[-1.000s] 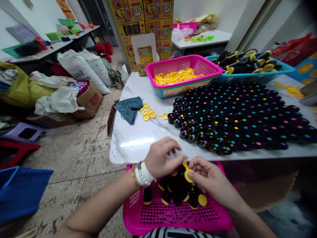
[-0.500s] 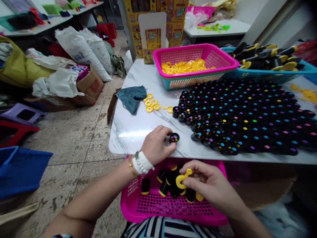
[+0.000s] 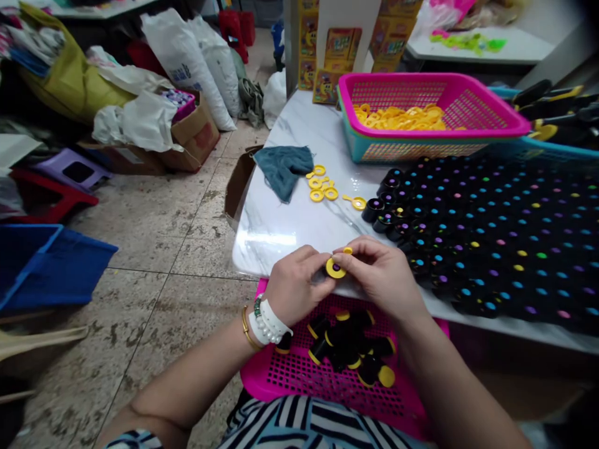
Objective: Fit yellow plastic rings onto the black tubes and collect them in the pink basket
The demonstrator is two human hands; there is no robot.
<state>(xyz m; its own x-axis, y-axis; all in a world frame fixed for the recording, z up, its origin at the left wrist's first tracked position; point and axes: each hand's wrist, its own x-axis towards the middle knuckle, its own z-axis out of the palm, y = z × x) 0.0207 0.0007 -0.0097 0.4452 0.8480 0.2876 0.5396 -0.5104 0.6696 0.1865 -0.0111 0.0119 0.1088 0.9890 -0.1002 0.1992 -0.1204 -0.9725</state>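
My left hand (image 3: 302, 277) is closed round a small black cylinder, mostly hidden by the fingers and the part over it. My right hand (image 3: 386, 274) pinches a yellow ring cap (image 3: 335, 269) with a small round tab, held against the cylinder's end. A purple dot shows through the ring's hole. Whether the cap is fully seated I cannot tell. Below the hands, a pink basket (image 3: 299, 377) holds several black cylinders with yellow caps (image 3: 346, 355). On the table, several loose yellow ring caps (image 3: 317, 183) lie beside a blue-green cloth (image 3: 285, 168).
Rows of black cylinders (image 3: 496, 231) with coloured dots cover the right of the white table (image 3: 266, 243). Behind them stands a pink basket (image 3: 433, 78) of yellow caps. Yellow boxes (image 3: 325, 86) are stacked at the back. A blue bin (image 3: 51, 268) sits on the floor at left.
My right hand has risen from over the basket to my left hand, bringing the yellow ring cap onto the black cylinder's end. The view has shifted, so the table appears further right.
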